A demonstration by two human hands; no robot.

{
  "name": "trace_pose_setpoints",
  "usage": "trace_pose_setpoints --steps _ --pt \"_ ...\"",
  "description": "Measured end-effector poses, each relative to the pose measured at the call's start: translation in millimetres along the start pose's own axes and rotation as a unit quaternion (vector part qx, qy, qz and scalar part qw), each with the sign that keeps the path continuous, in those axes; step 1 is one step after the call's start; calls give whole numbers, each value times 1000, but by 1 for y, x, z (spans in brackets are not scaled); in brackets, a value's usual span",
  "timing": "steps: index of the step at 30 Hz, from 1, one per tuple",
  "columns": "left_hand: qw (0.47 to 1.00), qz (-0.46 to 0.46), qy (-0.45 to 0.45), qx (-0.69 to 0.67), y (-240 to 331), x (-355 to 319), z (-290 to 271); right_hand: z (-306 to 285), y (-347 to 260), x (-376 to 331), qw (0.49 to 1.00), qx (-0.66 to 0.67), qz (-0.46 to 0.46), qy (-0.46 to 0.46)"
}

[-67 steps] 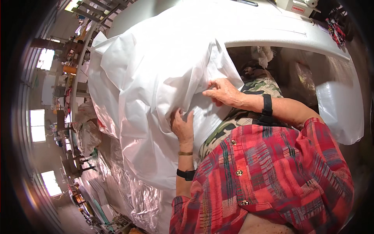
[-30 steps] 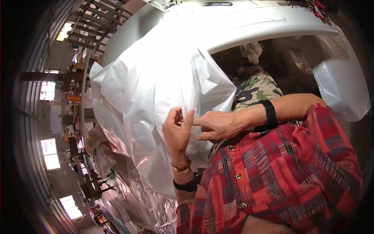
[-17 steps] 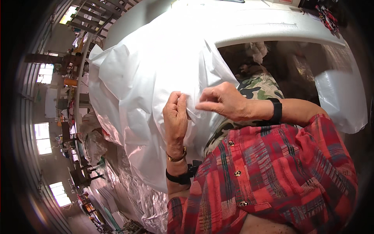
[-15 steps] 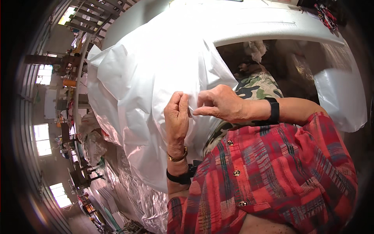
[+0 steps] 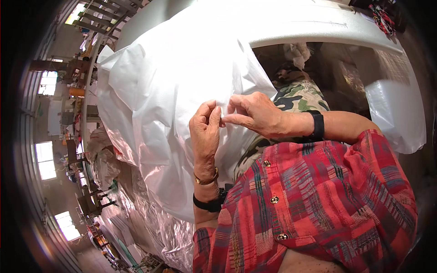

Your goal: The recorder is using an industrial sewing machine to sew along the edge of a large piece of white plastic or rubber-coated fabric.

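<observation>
Nearest: red plaid shirt [image 5: 296, 195]. Gold-coloured band [image 5: 205, 176] on left wrist, black straps on both forearms. Left hand [image 5: 205, 132] upright, thumb and forefinger drawn close at the tips; right hand [image 5: 258, 113] curled, thumb and forefinger bent toward the left fingertips, just beside them. Whether either pinches anything: cannot tell. White sheet [image 5: 152, 109] creased, behind and below both hands, spread over the desk [image 5: 291, 35] and hanging down its near side. Camouflage trousers [image 5: 300, 98] under the right forearm. Far left: bright windows [image 5: 45, 160].
</observation>
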State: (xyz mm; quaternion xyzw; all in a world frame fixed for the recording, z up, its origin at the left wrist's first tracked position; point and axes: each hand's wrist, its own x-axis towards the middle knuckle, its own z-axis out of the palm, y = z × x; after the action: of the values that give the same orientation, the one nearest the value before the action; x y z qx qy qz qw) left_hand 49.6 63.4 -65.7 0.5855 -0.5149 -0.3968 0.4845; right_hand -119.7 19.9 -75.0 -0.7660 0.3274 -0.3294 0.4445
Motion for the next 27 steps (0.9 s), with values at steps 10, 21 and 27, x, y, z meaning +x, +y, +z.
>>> trace_pose_setpoints --steps 10,21,27 --pt "999 13 -21 31 -2 2 -1 3 3 -3 971 234 45 -17" --pt "991 -43 -9 -127 -14 11 13 -6 1 -3 990 -34 -102 -96" --pt "993 18 92 -76 -3 9 7 -46 44 -8 964 -96 0 248"
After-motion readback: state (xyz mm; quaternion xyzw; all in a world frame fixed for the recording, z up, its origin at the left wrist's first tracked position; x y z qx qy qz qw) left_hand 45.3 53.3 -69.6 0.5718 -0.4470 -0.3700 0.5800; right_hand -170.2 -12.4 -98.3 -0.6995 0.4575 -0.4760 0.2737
